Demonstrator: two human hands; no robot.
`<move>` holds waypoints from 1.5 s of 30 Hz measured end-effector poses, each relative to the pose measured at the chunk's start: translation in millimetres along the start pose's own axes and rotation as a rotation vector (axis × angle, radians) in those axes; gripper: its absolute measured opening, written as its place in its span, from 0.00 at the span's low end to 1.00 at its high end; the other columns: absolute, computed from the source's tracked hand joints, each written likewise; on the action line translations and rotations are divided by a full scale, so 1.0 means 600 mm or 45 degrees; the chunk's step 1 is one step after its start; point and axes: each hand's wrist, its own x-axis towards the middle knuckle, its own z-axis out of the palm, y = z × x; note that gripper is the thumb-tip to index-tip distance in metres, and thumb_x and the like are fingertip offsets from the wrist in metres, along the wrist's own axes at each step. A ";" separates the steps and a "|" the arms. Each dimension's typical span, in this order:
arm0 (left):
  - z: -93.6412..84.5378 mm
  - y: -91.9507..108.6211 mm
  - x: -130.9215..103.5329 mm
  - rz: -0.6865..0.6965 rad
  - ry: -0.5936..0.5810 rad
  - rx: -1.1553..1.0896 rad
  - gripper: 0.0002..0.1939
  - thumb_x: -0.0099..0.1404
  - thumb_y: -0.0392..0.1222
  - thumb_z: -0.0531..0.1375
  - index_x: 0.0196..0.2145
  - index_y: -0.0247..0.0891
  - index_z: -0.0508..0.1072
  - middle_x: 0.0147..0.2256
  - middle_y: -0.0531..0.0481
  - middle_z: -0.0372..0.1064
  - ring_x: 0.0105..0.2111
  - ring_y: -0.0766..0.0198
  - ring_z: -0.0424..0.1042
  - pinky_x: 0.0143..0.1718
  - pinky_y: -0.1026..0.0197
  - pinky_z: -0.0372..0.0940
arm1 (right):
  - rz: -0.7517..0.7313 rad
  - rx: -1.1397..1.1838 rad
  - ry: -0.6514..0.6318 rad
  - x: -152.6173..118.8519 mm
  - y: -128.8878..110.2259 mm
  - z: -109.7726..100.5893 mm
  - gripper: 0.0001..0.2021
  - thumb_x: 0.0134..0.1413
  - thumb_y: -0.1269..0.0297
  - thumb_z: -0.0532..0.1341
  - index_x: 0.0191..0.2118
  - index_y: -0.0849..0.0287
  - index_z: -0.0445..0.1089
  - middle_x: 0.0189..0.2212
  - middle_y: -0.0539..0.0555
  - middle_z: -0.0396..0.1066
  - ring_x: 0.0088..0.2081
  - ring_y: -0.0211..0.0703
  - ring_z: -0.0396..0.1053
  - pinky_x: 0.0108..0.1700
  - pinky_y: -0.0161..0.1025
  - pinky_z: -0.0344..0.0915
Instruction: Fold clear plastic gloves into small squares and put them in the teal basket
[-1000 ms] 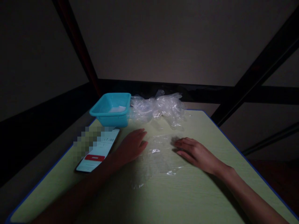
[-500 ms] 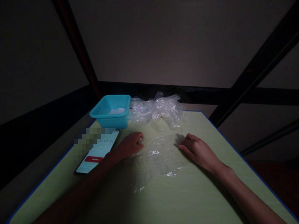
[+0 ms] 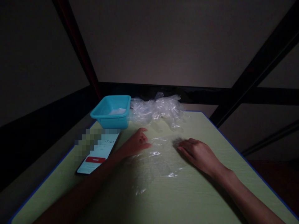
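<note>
A thin clear plastic piece [image 3: 163, 158], which looks like a disposable glove, lies spread on the pale green table [image 3: 187, 199]. At its upper left edge is my left hand [image 3: 136, 143], with thumb and forefinger apart and the other fingers curled; nothing shows between them. My right hand [image 3: 198, 152] rests by the right edge of the plastic, its fingers pressed together around that edge. A crumpled heap of clear plastic gloves [image 3: 161, 110] sits at the far edge of the table.
A turquoise basket [image 3: 112, 121] holding something white stands at the far left. In front of it lies a phone [image 3: 99, 155] with a lit screen, partly pixelated, beside my left forearm. Behind the table rises a grey wall [image 3: 154, 46] with dark beams.
My left hand has shifted a little to the right, and its thumb and forefinger have spread apart. My right hand has moved slightly down, its fingers straighter. The plastic lies nearly as before.
</note>
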 end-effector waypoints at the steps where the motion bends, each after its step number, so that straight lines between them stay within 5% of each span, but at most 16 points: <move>1: 0.001 -0.002 0.004 -0.021 0.017 -0.060 0.20 0.53 0.36 0.56 0.44 0.36 0.56 0.26 0.57 0.61 0.27 0.67 0.65 0.27 0.65 0.59 | 0.007 -0.026 -0.013 0.000 -0.002 0.000 0.16 0.61 0.63 0.48 0.35 0.63 0.72 0.28 0.60 0.71 0.29 0.47 0.69 0.32 0.43 0.62; 4: 0.000 -0.009 0.013 -0.080 0.064 -0.146 0.18 0.54 0.33 0.52 0.44 0.36 0.57 0.22 0.60 0.58 0.22 0.69 0.61 0.24 0.67 0.55 | 0.026 -0.115 -0.059 -0.001 -0.008 0.000 0.17 0.61 0.63 0.48 0.35 0.63 0.73 0.26 0.60 0.71 0.27 0.47 0.70 0.30 0.43 0.62; 9: -0.014 -0.007 0.005 -0.128 -0.025 -0.102 0.28 0.48 0.28 0.54 0.49 0.32 0.58 0.19 0.63 0.57 0.20 0.70 0.59 0.22 0.68 0.53 | 0.072 -0.203 -0.042 -0.001 -0.014 -0.003 0.16 0.61 0.63 0.49 0.35 0.63 0.73 0.25 0.59 0.72 0.26 0.48 0.70 0.29 0.42 0.63; 17: -0.053 0.028 -0.041 -0.299 -0.835 -0.032 0.51 0.45 0.29 0.62 0.63 0.38 0.40 0.24 0.61 0.68 0.26 0.66 0.68 0.26 0.68 0.58 | -0.038 0.070 -0.016 0.003 0.005 0.014 0.19 0.61 0.65 0.48 0.53 0.68 0.65 0.44 0.67 0.72 0.44 0.54 0.71 0.44 0.50 0.67; 22: -0.073 0.032 -0.047 -0.403 -1.162 -0.144 0.53 0.41 0.32 0.67 0.62 0.40 0.46 0.21 0.60 0.70 0.24 0.61 0.70 0.24 0.65 0.60 | -0.277 0.350 -0.073 0.010 0.007 0.026 0.20 0.62 0.66 0.49 0.57 0.62 0.60 0.53 0.61 0.66 0.56 0.51 0.61 0.55 0.51 0.60; 25: -0.056 0.023 -0.035 -0.265 -0.925 -0.247 0.41 0.47 0.37 0.64 0.58 0.35 0.55 0.23 0.57 0.68 0.22 0.63 0.68 0.25 0.63 0.61 | -0.230 0.441 -0.040 0.012 0.008 0.020 0.20 0.61 0.64 0.50 0.57 0.58 0.59 0.53 0.60 0.65 0.54 0.50 0.63 0.54 0.52 0.61; 29: 0.002 0.004 -0.013 -0.030 -0.202 -0.163 0.30 0.47 0.36 0.61 0.50 0.36 0.62 0.29 0.55 0.63 0.30 0.64 0.65 0.32 0.62 0.61 | 0.064 0.485 0.153 0.009 0.031 0.021 0.23 0.53 0.59 0.58 0.55 0.59 0.60 0.50 0.63 0.66 0.50 0.55 0.64 0.51 0.55 0.61; 30: 0.017 0.000 -0.010 -0.014 -0.119 -0.148 0.29 0.47 0.35 0.62 0.49 0.37 0.63 0.31 0.54 0.63 0.31 0.64 0.65 0.34 0.62 0.61 | 0.109 0.499 0.185 0.010 0.039 0.026 0.25 0.50 0.59 0.61 0.54 0.60 0.60 0.48 0.63 0.66 0.50 0.56 0.64 0.51 0.55 0.60; 34: 0.056 -0.010 -0.009 0.019 0.016 -0.126 0.30 0.44 0.34 0.63 0.47 0.39 0.63 0.33 0.53 0.61 0.34 0.63 0.63 0.37 0.61 0.61 | 0.274 0.669 0.173 0.021 0.064 0.049 0.28 0.41 0.60 0.65 0.50 0.60 0.61 0.39 0.58 0.68 0.40 0.52 0.66 0.42 0.49 0.63; 39: 0.069 -0.013 -0.015 0.080 0.109 -0.100 0.31 0.40 0.31 0.63 0.46 0.39 0.64 0.36 0.52 0.60 0.40 0.59 0.62 0.44 0.56 0.58 | 0.404 0.971 0.030 0.040 0.066 0.056 0.25 0.34 0.64 0.66 0.44 0.59 0.63 0.24 0.46 0.62 0.25 0.38 0.62 0.28 0.37 0.59; 45: 0.073 -0.011 -0.014 0.122 0.138 -0.090 0.30 0.39 0.31 0.62 0.44 0.37 0.65 0.36 0.51 0.61 0.41 0.57 0.63 0.46 0.55 0.58 | 0.391 1.065 0.079 0.040 0.054 0.044 0.26 0.32 0.68 0.66 0.43 0.58 0.62 0.28 0.46 0.61 0.25 0.35 0.60 0.26 0.35 0.58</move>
